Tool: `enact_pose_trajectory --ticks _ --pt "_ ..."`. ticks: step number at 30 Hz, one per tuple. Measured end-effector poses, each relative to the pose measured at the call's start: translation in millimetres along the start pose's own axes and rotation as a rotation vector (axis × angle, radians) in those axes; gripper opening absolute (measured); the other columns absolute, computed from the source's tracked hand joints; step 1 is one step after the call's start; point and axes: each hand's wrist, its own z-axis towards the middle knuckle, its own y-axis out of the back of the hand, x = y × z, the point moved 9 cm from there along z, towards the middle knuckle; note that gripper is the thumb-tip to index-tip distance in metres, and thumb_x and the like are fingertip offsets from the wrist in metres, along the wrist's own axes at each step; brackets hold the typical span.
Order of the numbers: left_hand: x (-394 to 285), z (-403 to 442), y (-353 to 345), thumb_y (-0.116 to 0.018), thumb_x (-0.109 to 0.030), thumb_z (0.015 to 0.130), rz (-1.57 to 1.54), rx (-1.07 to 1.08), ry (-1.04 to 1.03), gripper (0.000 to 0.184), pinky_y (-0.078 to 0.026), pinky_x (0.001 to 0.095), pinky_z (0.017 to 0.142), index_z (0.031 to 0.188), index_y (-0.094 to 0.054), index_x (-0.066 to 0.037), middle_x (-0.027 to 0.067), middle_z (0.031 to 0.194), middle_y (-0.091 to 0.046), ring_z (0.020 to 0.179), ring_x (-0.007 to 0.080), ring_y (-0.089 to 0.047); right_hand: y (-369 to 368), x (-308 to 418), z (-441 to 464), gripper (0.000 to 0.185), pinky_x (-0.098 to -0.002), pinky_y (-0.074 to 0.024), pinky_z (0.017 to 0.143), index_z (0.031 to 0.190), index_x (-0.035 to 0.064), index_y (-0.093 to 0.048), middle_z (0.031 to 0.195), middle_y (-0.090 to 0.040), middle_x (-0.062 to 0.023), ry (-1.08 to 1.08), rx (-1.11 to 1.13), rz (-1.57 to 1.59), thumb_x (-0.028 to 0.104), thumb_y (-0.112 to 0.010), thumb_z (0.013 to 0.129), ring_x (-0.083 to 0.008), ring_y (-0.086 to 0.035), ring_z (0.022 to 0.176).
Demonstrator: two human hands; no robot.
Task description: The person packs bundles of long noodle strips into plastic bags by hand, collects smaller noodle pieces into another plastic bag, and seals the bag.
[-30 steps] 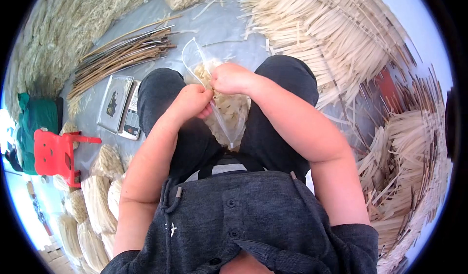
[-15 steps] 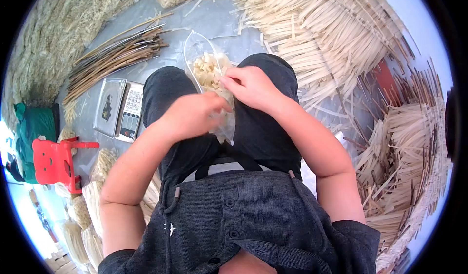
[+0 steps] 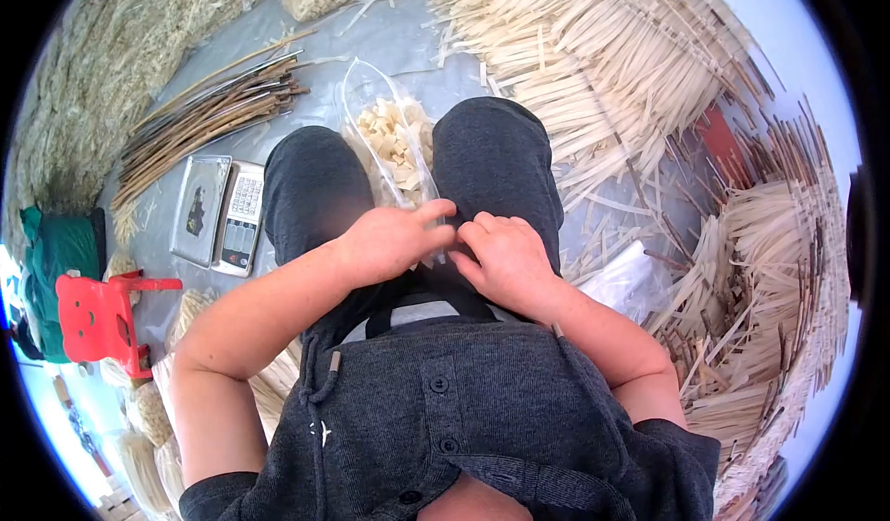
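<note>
A clear plastic zip bag [image 3: 416,155] holding pale cut pieces [image 3: 389,136] stands between my knees, its mouth gaping away from me. My left hand [image 3: 397,241] is at the near end of the bag. Its fingers reach rightward, slightly blurred, with a gap between them. Beside it, my right hand [image 3: 506,256] is closed above my lap, its fingers curled in toward the left fingertips. Whatever the right fingers may pinch is too small or hidden to make out.
Left of my knee lie a digital scale [image 3: 239,220] and a bundle of thin sticks [image 3: 213,118]. A red plastic chair [image 3: 97,317] is farther left. Piles of pale strips [image 3: 593,67] spread to the right, with a crumpled clear plastic bag [image 3: 630,283] by my right forearm.
My right hand has left the zip bag's right side and come down toward my lap. My left hand has drawn back nearer to me, uncovering more of the bag. The view has shifted slightly.
</note>
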Motion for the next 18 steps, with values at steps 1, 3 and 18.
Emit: enact_pose_trajectory --ticks 1,3,18 --pt "1.3 0.7 -3.0 -0.063 -0.017 0.082 0.003 -0.001 0.0 0.023 -0.054 0.0393 0.062 0.102 -0.055 -0.011 0.0087 0.114 -0.051 0.074 0.028 -0.065 -0.3 1.0 -0.4 0.02 -0.0391 -0.0457 0.072 0.084 0.0053 -0.058 0.083 -0.059 -0.01 0.001 -0.003 -0.001 0.022 -0.068 0.077 -0.0274 -0.061 0.079" --pt "4.2 2.5 -15.0 -0.06 -0.017 0.082 0.004 0.071 -0.004 0.023 -0.054 0.0388 0.06 0.104 -0.055 -0.011 0.0082 0.109 -0.052 0.074 0.0275 -0.065 1.1 2.1 -1.0 0.021 -0.0388 -0.0449 0.072 0.083 0.0056 -0.058 0.083 -0.057 -0.0097 -0.01 -0.015 -0.032 0.02 -0.07 0.075 -0.0271 -0.06 0.079" --pt "21.3 -9.3 14.6 -0.066 -0.021 0.083 -0.235 -0.269 0.049 0.013 -0.053 0.0352 0.068 0.092 -0.064 -0.012 0.0047 0.102 -0.061 0.078 0.0253 -0.064 5.9 11.5 -3.9 0.016 -0.0377 -0.0424 0.072 0.084 0.0076 -0.06 0.082 -0.055 -0.0074 -0.003 -0.112 0.021 0.019 -0.068 0.077 -0.0254 -0.058 0.08"
